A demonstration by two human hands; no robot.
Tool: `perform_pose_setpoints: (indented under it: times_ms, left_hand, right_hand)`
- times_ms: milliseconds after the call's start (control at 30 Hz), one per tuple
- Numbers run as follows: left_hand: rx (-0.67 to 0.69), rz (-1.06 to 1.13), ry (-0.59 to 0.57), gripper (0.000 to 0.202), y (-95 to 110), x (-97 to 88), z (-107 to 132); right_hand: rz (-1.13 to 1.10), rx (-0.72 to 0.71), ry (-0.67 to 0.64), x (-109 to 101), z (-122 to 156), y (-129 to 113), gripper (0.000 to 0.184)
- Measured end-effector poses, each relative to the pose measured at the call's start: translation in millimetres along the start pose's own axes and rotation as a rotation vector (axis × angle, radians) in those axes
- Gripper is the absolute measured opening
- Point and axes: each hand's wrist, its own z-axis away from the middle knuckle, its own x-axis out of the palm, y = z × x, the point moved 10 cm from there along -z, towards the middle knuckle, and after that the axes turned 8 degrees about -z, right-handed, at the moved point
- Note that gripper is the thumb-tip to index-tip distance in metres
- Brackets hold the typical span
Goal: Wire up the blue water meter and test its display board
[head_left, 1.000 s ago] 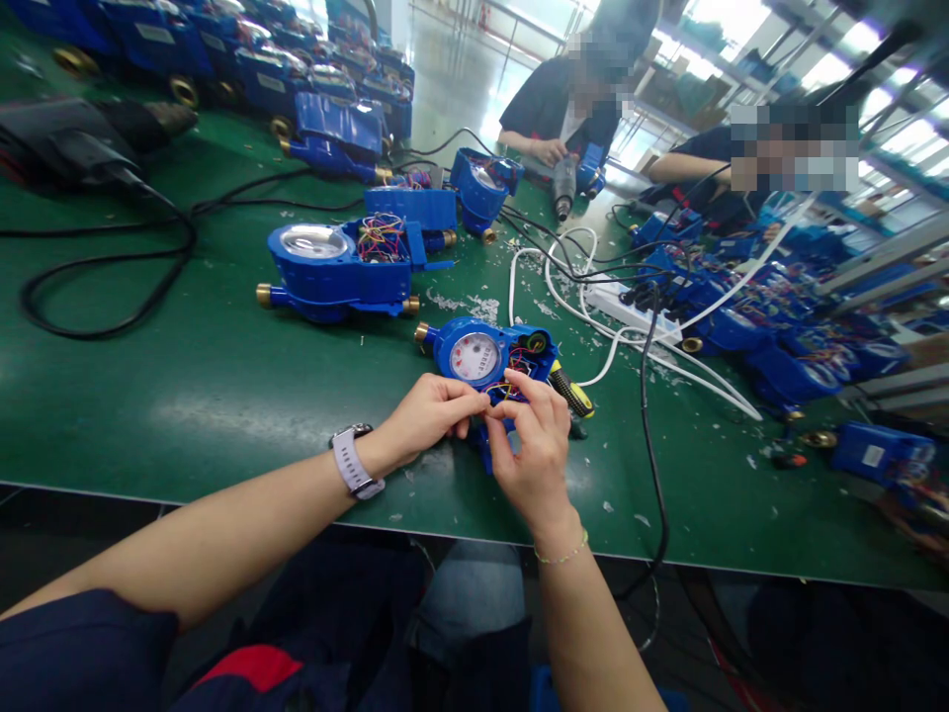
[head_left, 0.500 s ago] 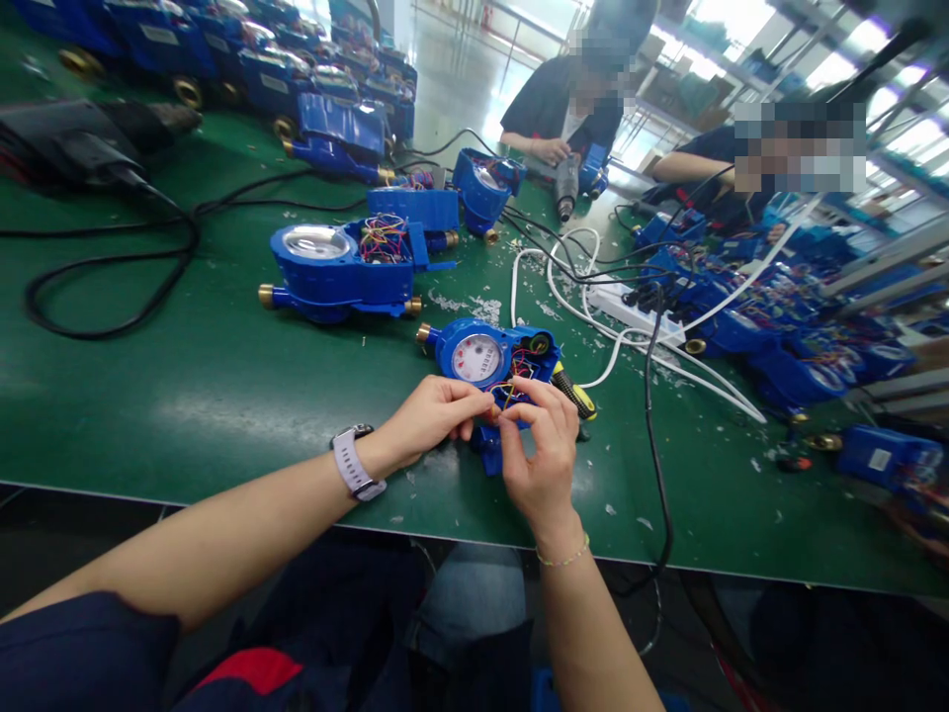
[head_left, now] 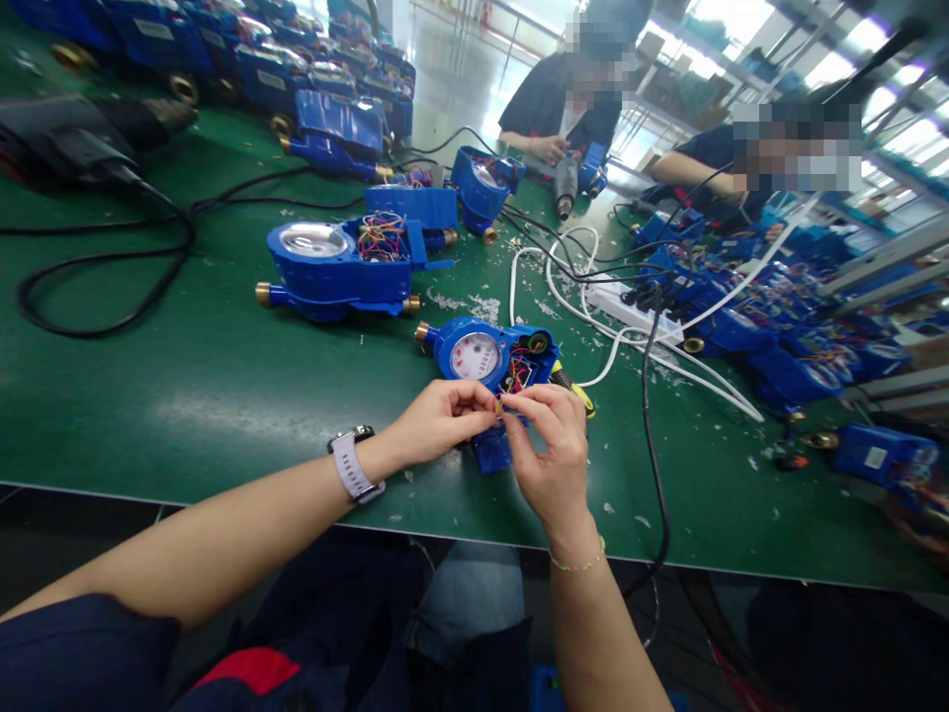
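Observation:
A blue water meter with a round white dial lies on the green table in front of me. Its side compartment is open, with thin coloured wires inside. At the compartment's near edge my left hand pinches the wires between thumb and forefinger. My right hand meets it there, its thumb and fingertips closed on the same wires. The exact wire ends are hidden by the fingers. A blue flap of the meter shows below the hands. Behind the right hand lies a tool with a yellow and black handle.
More blue meters stand beyond, with many stacked at the back left and right. A heat gun lies at left with its black cord. A white power strip and cables cross the right side. Two co-workers sit opposite.
My right hand has moved slightly right and down, its fingers drawing together at the wires. My left fingertips have come up against the right ones. The meter has stayed in place.

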Motion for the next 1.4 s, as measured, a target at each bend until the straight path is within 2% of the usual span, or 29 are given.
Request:
perform_pose_setpoints:
  times_ms: [367,667,1000,1400]
  left_hand:
    - [0.003,-0.031,0.03,0.017,-3,-2.1,0]
    - [-0.062,-0.026,0.032,0.02,-4,-4.0,-1]
    - [-0.125,0.067,0.007,0.011,-8,-1.6,-1]
    - [-0.194,0.087,0.003,0.014,-15,-1.0,0]
  right_hand:
    - [0.022,0.008,-0.033,-2,0,5,0.009]
    - [0.035,0.027,-0.005,-2,0,6,0.008]
    - [0.039,0.04,-0.003,-4,-1,7,0.009]
    - [0.154,0.009,-0.021,-2,0,5,0.009]
